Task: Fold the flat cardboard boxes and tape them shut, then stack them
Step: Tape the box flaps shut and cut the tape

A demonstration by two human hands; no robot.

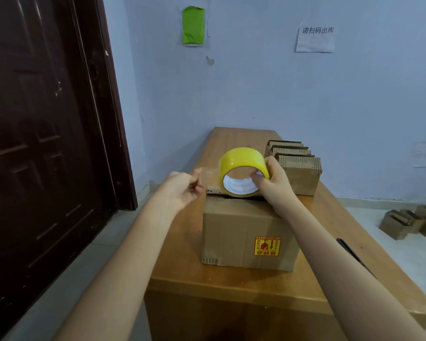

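Yellow tape roll [242, 168] in our right hand [271, 179], grip clamped thru core + rim. Left hand [186, 188] pinches pulled tape end [207, 173]. Roll just above folded box [249, 232] on desk [231, 281]. Flat boxes [294, 166] stacked behind, right.

Dark door [47, 143], green wall paper [193, 25]
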